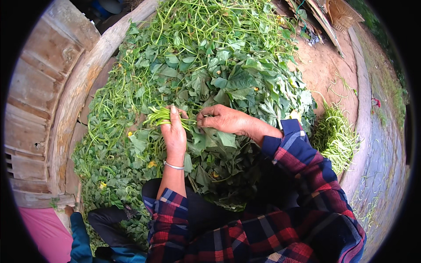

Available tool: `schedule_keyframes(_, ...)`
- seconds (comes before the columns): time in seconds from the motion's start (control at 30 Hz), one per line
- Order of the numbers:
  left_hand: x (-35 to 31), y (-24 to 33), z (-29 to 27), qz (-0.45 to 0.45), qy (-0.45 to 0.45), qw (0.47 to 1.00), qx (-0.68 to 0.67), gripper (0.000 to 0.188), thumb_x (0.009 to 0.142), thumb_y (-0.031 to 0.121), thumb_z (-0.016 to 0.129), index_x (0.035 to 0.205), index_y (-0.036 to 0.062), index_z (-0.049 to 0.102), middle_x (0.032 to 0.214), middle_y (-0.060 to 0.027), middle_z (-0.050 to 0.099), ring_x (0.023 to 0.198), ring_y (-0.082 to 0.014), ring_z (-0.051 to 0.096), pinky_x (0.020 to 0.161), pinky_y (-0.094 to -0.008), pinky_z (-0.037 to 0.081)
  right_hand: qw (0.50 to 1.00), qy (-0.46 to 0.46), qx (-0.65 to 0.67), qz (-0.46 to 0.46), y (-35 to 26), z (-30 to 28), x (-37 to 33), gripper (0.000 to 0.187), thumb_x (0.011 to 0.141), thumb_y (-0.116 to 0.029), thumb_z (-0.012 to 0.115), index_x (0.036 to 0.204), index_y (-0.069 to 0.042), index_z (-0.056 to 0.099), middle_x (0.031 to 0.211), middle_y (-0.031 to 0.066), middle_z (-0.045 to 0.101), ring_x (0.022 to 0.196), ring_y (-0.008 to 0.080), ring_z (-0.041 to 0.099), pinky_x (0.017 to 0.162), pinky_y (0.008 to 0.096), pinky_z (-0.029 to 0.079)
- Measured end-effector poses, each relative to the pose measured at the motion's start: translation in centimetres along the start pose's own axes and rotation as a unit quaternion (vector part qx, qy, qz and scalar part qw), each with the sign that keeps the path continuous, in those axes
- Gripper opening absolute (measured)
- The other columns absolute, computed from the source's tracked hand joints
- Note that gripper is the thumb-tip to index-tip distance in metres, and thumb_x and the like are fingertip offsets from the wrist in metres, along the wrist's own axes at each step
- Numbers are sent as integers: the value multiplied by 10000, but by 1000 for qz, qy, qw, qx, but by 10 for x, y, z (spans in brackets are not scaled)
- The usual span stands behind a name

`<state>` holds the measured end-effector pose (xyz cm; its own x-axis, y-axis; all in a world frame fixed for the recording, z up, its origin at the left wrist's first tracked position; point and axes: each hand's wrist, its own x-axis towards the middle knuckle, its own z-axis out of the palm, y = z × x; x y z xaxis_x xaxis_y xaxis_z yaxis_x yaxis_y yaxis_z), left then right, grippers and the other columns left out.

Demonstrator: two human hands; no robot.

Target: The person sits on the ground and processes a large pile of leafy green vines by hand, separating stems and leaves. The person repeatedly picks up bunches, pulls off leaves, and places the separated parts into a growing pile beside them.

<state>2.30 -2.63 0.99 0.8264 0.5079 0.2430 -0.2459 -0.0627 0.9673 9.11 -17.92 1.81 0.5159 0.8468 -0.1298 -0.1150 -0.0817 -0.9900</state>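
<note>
My left hand [174, 133], with a pale bracelet at the wrist, is closed round a bunch of cut green stems [157, 115]. The stem ends poke out on its left side, below the thumb. Close beside it, my right hand [224, 120] has its thumb and fingers pinched together at the right end of the bunch. What lies between those fingertips is too small to make out. Under both hands spreads a big heap of leafy green vines [175, 65], with broad leaves [239, 83] just beyond my right hand.
On the right, a pile of stripped pale-green stems [337, 138] lies by the ledge [362, 105]. A wicker basket [343, 16] and wooden strips [325, 24] are at the far right. A log [83, 83] and plank wall [33, 131] border the left. Another person's teal sleeve [81, 239] shows lower left.
</note>
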Motion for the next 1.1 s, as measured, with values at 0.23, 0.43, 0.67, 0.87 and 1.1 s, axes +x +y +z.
schedule_keyframes(0.23,-1,-6,-2,15,-12,999,29,240,956,264,448,883,36,453,693,-8,468,632,-82,436,570,-223,362,970,-2,-226,85,-12,8,-1,290,790,-236,565,981,-26,623,833,109,651,807,193,607,768,317,476)
schedule_keyframes(0.43,9,2,-14,-47,42,994,-86,270,953,335,435,876,79,479,706,-25,489,639,-107,451,586,-238,382,977,54,-163,-123,-12,6,-11,111,778,-133,636,839,-41,626,805,76,646,792,165,615,702,331,483)
schedule_keyframes(0.67,2,7,-3,-82,40,990,-107,285,950,353,433,890,79,484,743,-41,527,703,-128,492,665,-262,404,963,136,-157,-171,1,23,-6,218,802,-152,646,988,-39,636,870,109,658,811,191,623,745,297,491)
schedule_keyframes(0.87,-6,6,3,-90,-2,988,-127,307,966,355,393,908,63,468,768,-41,545,701,-110,494,650,-248,406,959,120,-221,-129,7,27,-1,236,790,-209,688,924,-22,635,774,102,642,712,137,588,674,302,478)
schedule_keyframes(1.1,-5,5,6,-81,-30,991,-105,278,968,327,399,912,62,462,764,-40,526,717,-118,490,660,-247,405,950,149,-227,-152,8,11,6,135,762,-140,638,851,-39,630,774,111,629,720,219,602,669,334,480)
